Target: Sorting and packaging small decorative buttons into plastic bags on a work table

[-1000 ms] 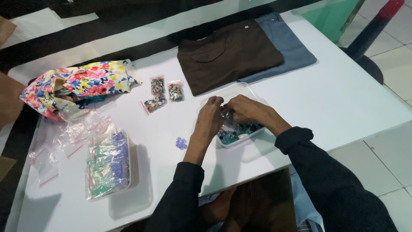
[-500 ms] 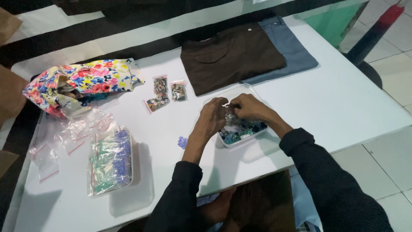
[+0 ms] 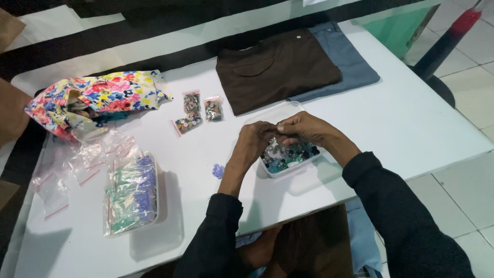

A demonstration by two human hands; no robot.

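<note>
Both hands meet over an open clear plastic tub (image 3: 303, 163) of blue and dark beads near the front of the white bench (image 3: 411, 123) — the left hand (image 3: 253, 144) and the right hand (image 3: 303, 127) each pinch the top of a small clear bag (image 3: 275, 145) that hangs between them, just above the beads. Both grips are clenched on the bag's upper edge, fingertips close together. A small cluster of purple beads (image 3: 219, 170) lies loose on the bench just left of the left wrist. Farther left sits a second clear box (image 3: 131, 195) packed with green and purple pieces, with a scatter of empty zip bags (image 3: 82, 162) beside it and a flowered cloth pouch (image 3: 98, 100) behind them. Three filled little bags (image 3: 198, 112) lie in a group between the pouch and the folded brown shirt (image 3: 275, 69) — the shirt overlaps a folded grey-blue garment (image 3: 352, 64) at the far side of the bench.
</note>
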